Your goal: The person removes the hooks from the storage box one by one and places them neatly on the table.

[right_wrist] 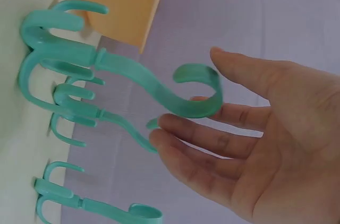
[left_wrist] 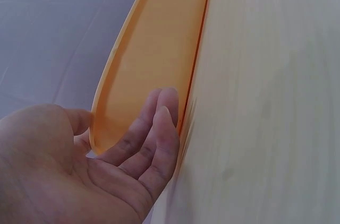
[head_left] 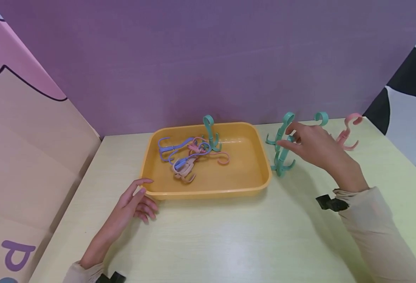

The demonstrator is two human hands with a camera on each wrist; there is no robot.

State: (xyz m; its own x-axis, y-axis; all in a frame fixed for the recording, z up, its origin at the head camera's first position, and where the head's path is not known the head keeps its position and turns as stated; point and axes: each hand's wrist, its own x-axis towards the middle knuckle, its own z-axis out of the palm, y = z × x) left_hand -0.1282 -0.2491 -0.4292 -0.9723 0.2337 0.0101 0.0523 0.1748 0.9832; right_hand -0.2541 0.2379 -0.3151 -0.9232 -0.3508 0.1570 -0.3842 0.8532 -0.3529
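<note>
- Left hand: at near-left corner of the shallow yellow rectangular tray; fingers loosely bent, apart, resting at its rim.
- Tangled purple hooks and pink hooks: inside tray, left half.
- Upright teal multi-prong hook: inside tray, far side.
- Two matching teal hooks: standing on tabletop, just right of tray.
- Right hand: right of tray; fingers spread around nearer hook's curled top, thumb apart from it.
- Third teal hook, upright pink hook: farther right of tray.
</note>
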